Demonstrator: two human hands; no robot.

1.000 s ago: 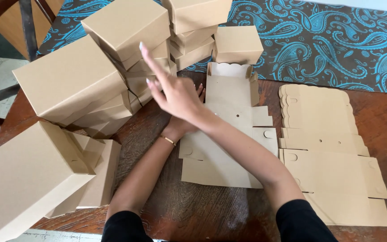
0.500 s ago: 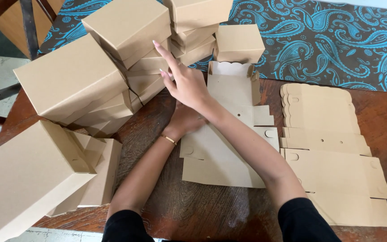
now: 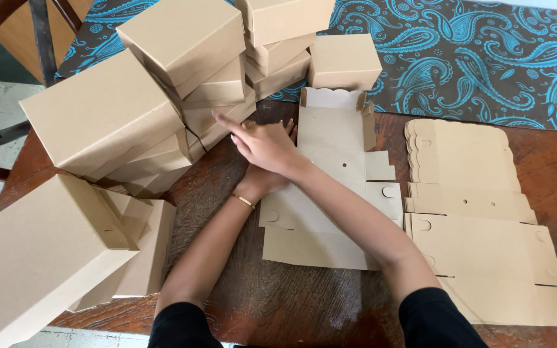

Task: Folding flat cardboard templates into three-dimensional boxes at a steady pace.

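My right hand (image 3: 262, 145) hovers low over the table with its fingers spread, the index finger stretched left towards the stacked boxes (image 3: 182, 45). It holds nothing. My arms are crossed, and my left hand (image 3: 267, 182), with a thin bracelet on the wrist, lies mostly hidden under the right one. It rests flat on a brown cardboard blank (image 3: 333, 138), and its fingertips peek out beyond the right hand. The blank's far end flaps stand folded up; the rest lies flat on the wooden table (image 3: 278, 303).
Assembled brown boxes are piled at the left and back, with a large one (image 3: 98, 116) in front. An open box (image 3: 40, 258) lies at the near left. A small closed box (image 3: 343, 61) sits on blue paisley cloth (image 3: 485, 58). Flat blanks (image 3: 478, 212) are stacked at the right.
My right hand has dropped from raised in the air to just above my left hand. The left hand and the blank have stayed put.
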